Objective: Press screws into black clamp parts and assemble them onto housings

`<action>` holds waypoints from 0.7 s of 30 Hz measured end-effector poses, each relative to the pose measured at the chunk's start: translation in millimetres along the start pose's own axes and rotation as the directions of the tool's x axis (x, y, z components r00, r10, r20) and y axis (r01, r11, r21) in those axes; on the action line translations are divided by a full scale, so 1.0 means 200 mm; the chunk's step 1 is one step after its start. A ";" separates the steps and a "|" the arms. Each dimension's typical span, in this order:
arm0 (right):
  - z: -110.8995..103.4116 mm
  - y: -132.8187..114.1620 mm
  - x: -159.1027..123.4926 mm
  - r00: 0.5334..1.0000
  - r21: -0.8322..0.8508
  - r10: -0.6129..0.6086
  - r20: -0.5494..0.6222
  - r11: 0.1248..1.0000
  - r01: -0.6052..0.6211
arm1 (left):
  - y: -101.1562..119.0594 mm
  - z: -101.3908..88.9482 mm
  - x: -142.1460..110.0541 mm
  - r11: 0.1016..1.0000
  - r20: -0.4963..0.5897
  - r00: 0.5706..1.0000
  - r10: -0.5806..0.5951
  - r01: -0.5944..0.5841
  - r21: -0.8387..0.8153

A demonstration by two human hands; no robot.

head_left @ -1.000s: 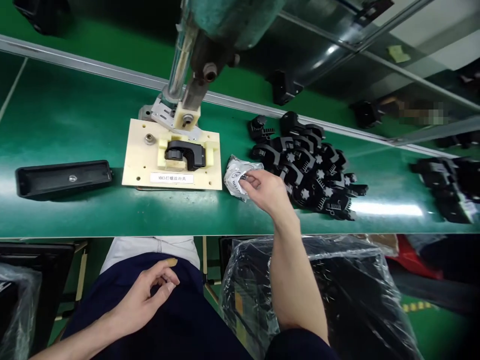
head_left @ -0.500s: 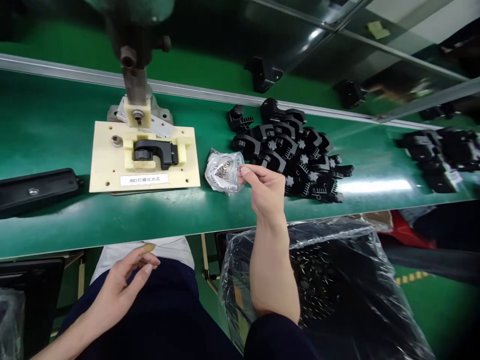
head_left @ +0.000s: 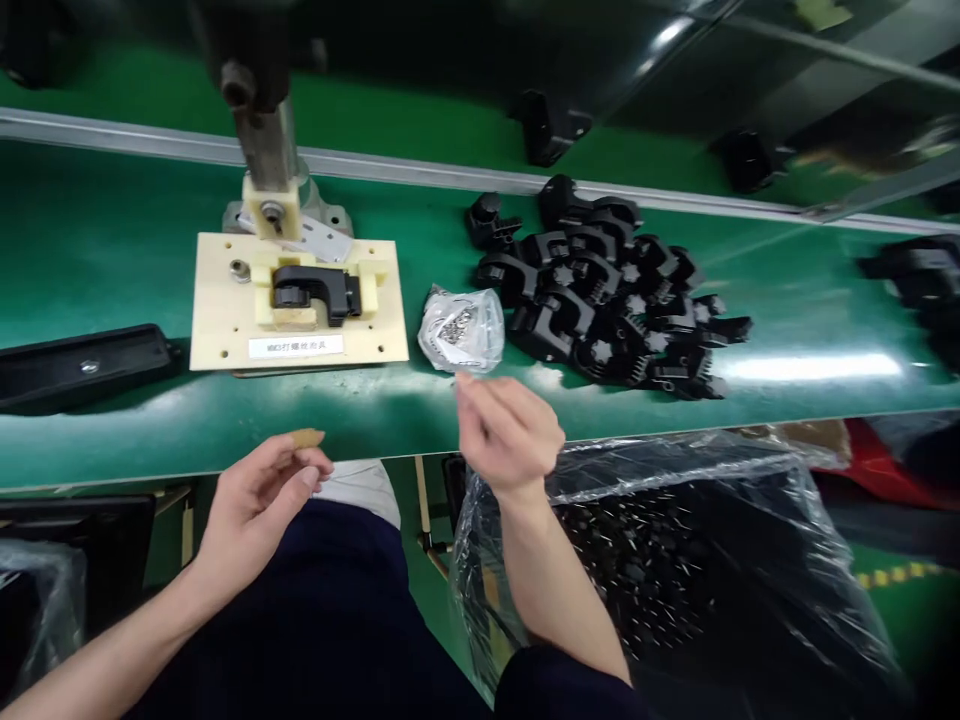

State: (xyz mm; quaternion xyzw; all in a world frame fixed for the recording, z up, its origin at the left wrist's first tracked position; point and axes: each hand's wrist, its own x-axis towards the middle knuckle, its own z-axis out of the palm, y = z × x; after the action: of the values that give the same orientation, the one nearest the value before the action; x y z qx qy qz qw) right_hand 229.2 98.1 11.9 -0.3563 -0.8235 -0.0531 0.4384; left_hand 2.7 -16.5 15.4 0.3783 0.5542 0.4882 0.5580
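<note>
My right hand (head_left: pixel 508 432) hovers at the green bench's front edge, just below a small clear plastic bag of screws (head_left: pixel 462 329), its fingers pinched together on something too small to make out. My left hand (head_left: pixel 259 498) is raised above my lap, fingers loosely curled, thumb and forefinger close, with a tan bandage on one fingertip. A cream jig plate (head_left: pixel 296 310) with a black plastic part (head_left: pixel 315 289) clamped in it stands left of the bag, under a press column (head_left: pixel 259 150).
A heap of black plastic parts (head_left: pixel 611 290) lies right of the bag. A long black tray (head_left: pixel 75 362) rests at the left. A plastic-lined bin of black parts (head_left: pixel 675 560) stands under the bench by my right knee. More black parts (head_left: pixel 922 280) sit far right.
My right hand has drawn back from the screw bag toward me, fingers pinched. My left hand has risen from my lap toward the bench edge. The view shifted slightly.
</note>
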 end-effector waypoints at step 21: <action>0.15 -0.42 -0.04 0.932 0.282 -0.254 0.260 0.943 0.178 | -0.03 0.02 0.00 0.471 0.116 0.608 0.786 -0.709 0.524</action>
State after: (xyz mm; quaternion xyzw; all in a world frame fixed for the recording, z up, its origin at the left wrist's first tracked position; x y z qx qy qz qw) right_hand 159.1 43.6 7.1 -0.2077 -0.9136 0.0576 0.3448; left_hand 6.7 -17.3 10.4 0.6822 0.4798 0.5380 0.1220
